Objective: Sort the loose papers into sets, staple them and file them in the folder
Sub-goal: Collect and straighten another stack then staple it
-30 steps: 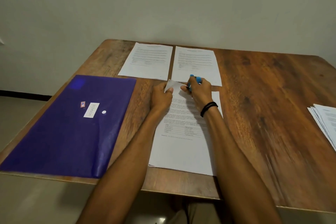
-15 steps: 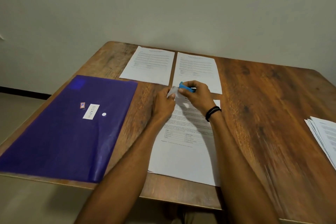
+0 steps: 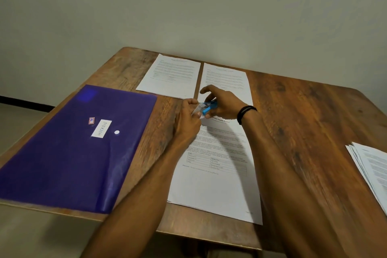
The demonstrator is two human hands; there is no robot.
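Blue stapler [image 3: 209, 107], gripped in the curled right hand [image 3: 224, 104], meets the lifted corner of the paper set [image 3: 215, 174], which the left hand [image 3: 188, 119] pinches just beside it. The rest of the set lies on the surface [image 3: 303, 132] beneath both wrists. If that pinch slips, the sheets could fan so the staple misses some, or it could nip a fingertip.

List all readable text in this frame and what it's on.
"…mple Health Report": heading on near paper set, start hidden.
"46", seemingly: red-edged sticker on purple folder.
White folder label: handwriting, unreadable.
Body text on every sheet: too small.
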